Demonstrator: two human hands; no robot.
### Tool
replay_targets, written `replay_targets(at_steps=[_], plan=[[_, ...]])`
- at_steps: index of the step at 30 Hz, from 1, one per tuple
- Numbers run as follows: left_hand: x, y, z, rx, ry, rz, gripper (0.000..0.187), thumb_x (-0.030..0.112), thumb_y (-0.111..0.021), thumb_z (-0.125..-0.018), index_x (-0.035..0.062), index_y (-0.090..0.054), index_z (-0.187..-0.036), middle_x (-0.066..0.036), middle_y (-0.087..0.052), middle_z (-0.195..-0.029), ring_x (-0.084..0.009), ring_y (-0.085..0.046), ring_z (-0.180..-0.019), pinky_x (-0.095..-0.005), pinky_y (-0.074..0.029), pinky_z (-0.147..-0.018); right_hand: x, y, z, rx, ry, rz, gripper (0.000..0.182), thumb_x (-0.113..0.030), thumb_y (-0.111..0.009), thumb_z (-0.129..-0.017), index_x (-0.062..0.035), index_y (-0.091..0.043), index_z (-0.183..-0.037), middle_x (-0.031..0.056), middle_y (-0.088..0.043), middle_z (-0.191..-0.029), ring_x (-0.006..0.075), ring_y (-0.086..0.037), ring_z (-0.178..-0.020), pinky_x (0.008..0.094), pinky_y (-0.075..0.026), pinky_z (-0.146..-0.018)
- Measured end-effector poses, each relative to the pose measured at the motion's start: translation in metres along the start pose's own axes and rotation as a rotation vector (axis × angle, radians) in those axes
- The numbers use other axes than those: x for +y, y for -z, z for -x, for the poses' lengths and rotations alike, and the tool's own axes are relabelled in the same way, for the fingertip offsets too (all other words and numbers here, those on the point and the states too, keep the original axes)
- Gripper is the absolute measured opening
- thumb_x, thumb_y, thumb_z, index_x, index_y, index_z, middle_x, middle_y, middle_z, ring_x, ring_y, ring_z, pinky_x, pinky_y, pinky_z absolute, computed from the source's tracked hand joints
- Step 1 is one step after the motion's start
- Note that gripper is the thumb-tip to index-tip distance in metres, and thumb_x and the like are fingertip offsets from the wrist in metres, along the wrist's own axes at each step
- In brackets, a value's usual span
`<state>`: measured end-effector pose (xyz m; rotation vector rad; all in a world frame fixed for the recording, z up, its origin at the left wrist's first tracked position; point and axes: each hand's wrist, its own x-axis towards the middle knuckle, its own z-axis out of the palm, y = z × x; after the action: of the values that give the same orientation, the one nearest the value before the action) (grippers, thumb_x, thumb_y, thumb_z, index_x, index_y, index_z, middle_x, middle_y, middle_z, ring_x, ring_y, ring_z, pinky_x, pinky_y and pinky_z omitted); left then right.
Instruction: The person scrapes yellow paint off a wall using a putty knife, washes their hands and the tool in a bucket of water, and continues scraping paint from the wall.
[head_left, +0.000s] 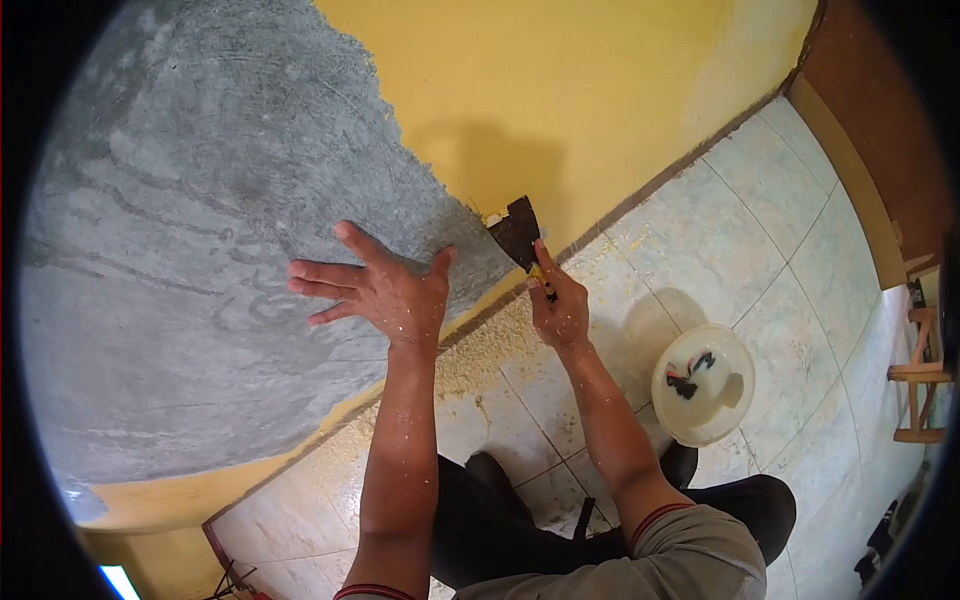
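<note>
My right hand [561,308] grips the yellow-and-black handle of a paint scraper [516,233]. Its wide dark blade is at the ragged border between yellow paint [560,70] and the bare grey wall [190,230], with a pale flake at the blade's edge. Fingers spread, my left hand [395,295] is over the grey wall, to the left of the scraper. Small pale specks cling to both forearms.
Yellowish paint chips [480,358] lie along the foot of the wall on the tiled floor [735,235]. To the right of my right forearm stands a white bucket [748,380] with whitish liquid and dark objects inside. A wooden stool [920,375] is at the far right.
</note>
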<state>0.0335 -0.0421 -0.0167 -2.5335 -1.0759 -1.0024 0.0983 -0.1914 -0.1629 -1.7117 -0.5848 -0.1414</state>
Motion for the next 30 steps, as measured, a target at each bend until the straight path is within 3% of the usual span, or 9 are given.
replay_targets(at_steps=[5,8,10,12,16,17,22,24,30], plan=[[0.003,0.002,-0.005,0.016,0.026,0.022,0.158,0.046,-0.096,-0.050,0.0168,0.016,-0.157,-0.040,0.037,-0.146,-0.0641,0.032,-0.133,-0.0907,-0.005,-0.084,0.031,-0.010,0.021,0.034,-0.004,-0.032,0.050,-0.012,-0.060,-0.094,-0.0083,-0.052,-0.144,0.0203,-0.072,-0.099,0.0240,-0.063,-0.064,0.0303,-0.050,-0.062],[0.001,0.002,0.000,-0.013,0.014,0.023,0.157,0.045,-0.096,-0.051,0.0167,0.016,-0.157,-0.040,0.037,-0.146,-0.0643,0.032,-0.133,-0.0907,-0.004,-0.084,-0.024,0.000,-0.017,-0.005,0.082,0.084,0.054,-0.011,-0.063,-0.092,-0.0141,-0.051,-0.145,0.0170,-0.071,-0.094,0.0307,-0.067,-0.067,0.0349,-0.053,-0.060],[-0.002,0.000,0.000,0.025,-0.031,0.073,0.156,0.045,-0.096,-0.052,0.0166,0.016,-0.157,-0.040,0.037,-0.146,-0.0643,0.031,-0.133,-0.0910,-0.003,-0.083,-0.034,0.002,-0.017,-0.011,0.015,0.041,0.054,-0.010,-0.063,-0.091,-0.0139,-0.052,-0.144,0.0158,-0.070,-0.089,0.0305,-0.064,-0.064,0.0351,-0.053,-0.060],[0.001,0.000,-0.004,0.021,-0.026,0.065,0.155,0.045,-0.096,-0.053,0.0166,0.015,-0.157,-0.040,0.038,-0.146,-0.0643,0.032,-0.133,-0.0910,-0.003,-0.083,-0.028,-0.002,-0.016,0.116,0.187,0.019,0.052,-0.010,-0.063,-0.092,-0.0135,-0.054,-0.143,0.0163,-0.070,-0.089,0.0297,-0.065,-0.064,0.0342,-0.053,-0.061],[-0.003,-0.002,-0.001,0.014,-0.026,0.081,0.152,0.046,-0.095,-0.053,0.0186,0.012,-0.158,-0.044,0.033,-0.146,-0.0668,0.031,-0.132,-0.0919,-0.002,-0.079,-0.002,-0.002,0.011,0.022,-0.042,-0.001,0.051,-0.012,-0.062,-0.093,-0.0151,-0.054,-0.143,0.0166,-0.072,-0.090,0.0289,-0.066,-0.064,0.0334,-0.052,-0.061],[-0.003,-0.001,-0.005,0.031,-0.025,0.080,0.152,0.046,-0.095,-0.053,0.0186,0.012,-0.158,-0.044,0.033,-0.146,-0.0668,0.031,-0.132,-0.0919,-0.002,-0.079,-0.005,0.002,0.008,-0.016,-0.072,-0.035,0.050,-0.013,-0.060,-0.095,-0.0097,-0.052,-0.144,0.0149,-0.068,-0.078,0.0178,-0.056,-0.057,0.0298,-0.047,-0.059],[-0.004,-0.003,0.001,0.018,-0.035,0.062,0.153,0.045,-0.095,-0.054,0.0162,0.013,-0.158,-0.040,0.036,-0.147,-0.0643,0.032,-0.133,-0.0909,-0.002,-0.082,-0.043,0.014,-0.017,0.006,-0.015,-0.020,0.050,-0.014,-0.060,-0.095,-0.0114,-0.051,-0.145,0.0143,-0.067,-0.077,0.0178,-0.054,-0.055,0.0287,-0.046,-0.057],[0.000,0.000,0.001,-0.006,-0.013,0.058,0.153,0.045,-0.095,-0.054,0.0161,0.013,-0.158,-0.040,0.036,-0.147,-0.0645,0.032,-0.133,-0.0909,-0.003,-0.082,-0.024,0.005,0.001,-0.018,-0.062,-0.013,0.053,-0.015,-0.063,-0.093,-0.0178,-0.053,-0.144,0.0200,-0.072,-0.092,0.0298,-0.066,-0.064,0.0345,-0.052,-0.060],[-0.001,0.003,-0.002,-0.028,-0.007,0.055,0.153,0.043,-0.096,-0.055,0.0151,0.013,-0.158,-0.042,0.036,-0.146,-0.0661,0.031,-0.132,-0.0909,-0.004,-0.082,-0.015,0.008,0.010,-0.026,-0.073,0.028,0.053,-0.014,-0.062,-0.093,-0.0181,-0.052,-0.145,0.0225,-0.071,-0.094,0.0317,-0.068,-0.067,0.0347,-0.052,-0.060]])
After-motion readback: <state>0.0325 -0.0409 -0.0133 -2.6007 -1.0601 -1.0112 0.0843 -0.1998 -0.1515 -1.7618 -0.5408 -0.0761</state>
